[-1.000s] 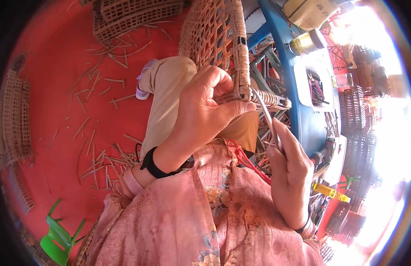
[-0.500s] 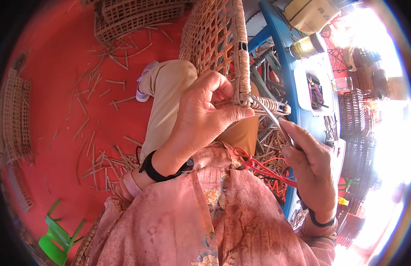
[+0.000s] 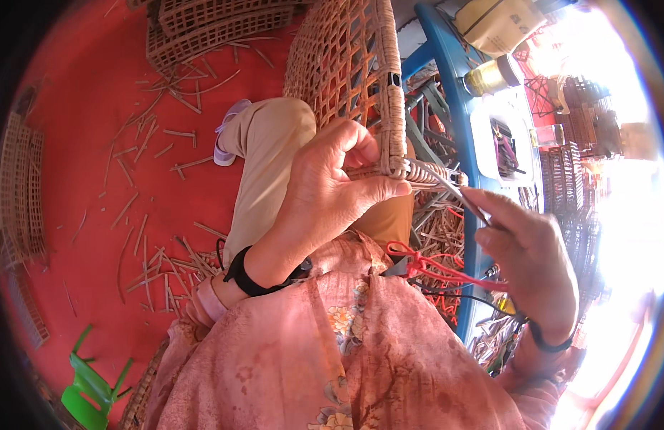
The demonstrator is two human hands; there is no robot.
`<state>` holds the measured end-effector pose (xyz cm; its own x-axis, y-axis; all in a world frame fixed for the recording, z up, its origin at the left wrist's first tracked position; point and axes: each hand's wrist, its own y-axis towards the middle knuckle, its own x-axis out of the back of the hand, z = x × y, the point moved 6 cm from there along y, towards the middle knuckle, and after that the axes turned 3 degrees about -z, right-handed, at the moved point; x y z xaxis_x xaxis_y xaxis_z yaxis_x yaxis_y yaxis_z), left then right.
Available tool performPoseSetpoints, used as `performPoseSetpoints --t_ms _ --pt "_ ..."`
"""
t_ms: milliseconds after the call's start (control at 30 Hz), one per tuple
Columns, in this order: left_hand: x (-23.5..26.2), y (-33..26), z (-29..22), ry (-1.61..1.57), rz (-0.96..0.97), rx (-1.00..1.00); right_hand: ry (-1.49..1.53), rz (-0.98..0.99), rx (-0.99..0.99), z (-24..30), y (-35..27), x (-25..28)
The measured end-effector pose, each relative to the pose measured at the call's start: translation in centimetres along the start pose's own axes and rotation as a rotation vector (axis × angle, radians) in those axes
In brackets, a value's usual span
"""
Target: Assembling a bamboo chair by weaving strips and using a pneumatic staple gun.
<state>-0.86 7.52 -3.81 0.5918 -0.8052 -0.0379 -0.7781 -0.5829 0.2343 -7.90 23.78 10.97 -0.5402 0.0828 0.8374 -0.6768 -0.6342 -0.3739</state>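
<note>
A woven rattan panel [image 3: 343, 61] with an open lattice and a thickly wrapped edge stands upright before me, its lower corner by my hands. My left hand [image 3: 339, 175] is closed round that corner, the thumb lying along the wrapped lower bar [image 3: 427, 173]. A thin greyish strip [image 3: 454, 190] slants from the bar near the corner to my right hand [image 3: 525, 251], which pinches its outer end. Whether the strip is rattan or metal I cannot tell. My right hand is slightly blurred, and my left fingertips are partly hidden behind the panel.
At right, a blue table [image 3: 454, 79] bears a jar [image 3: 493, 75], a yellowish bag [image 3: 500, 25] and a white tray [image 3: 482, 140] of tools. Cut rattan pieces [image 3: 178, 269] litter the red floor. A red cord [image 3: 454, 276] hangs at my waist. Woven panels [image 3: 217, 29] lie beyond.
My right hand has moved right and slightly down, away from the corner. The strip, curved before, now runs straighter. My left hand keeps its hold on the panel.
</note>
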Motion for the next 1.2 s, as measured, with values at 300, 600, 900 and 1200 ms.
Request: performPoseSetpoints --t_ms 300,600,900,1200 --pt "-0.5 0.4 -0.7 -0.082 0.004 -0.01 0.021 0.124 -0.136 1.9 1.9 2.0" --pt "-0.6 0.5 -0.2 -0.023 0.033 -0.008 -0.044 0.052 -0.223 1.5 0.7 2.9" --pt "-0.6 0.4 0.2 -0.009 0.029 0.019 -0.1 0.102 -0.021 1.3 1.7 3.1" --pt "-0.6 0.5 -0.6 -0.06 0.019 -0.029 -0.098 0.352 -0.158 -0.5 4.3 4.0"
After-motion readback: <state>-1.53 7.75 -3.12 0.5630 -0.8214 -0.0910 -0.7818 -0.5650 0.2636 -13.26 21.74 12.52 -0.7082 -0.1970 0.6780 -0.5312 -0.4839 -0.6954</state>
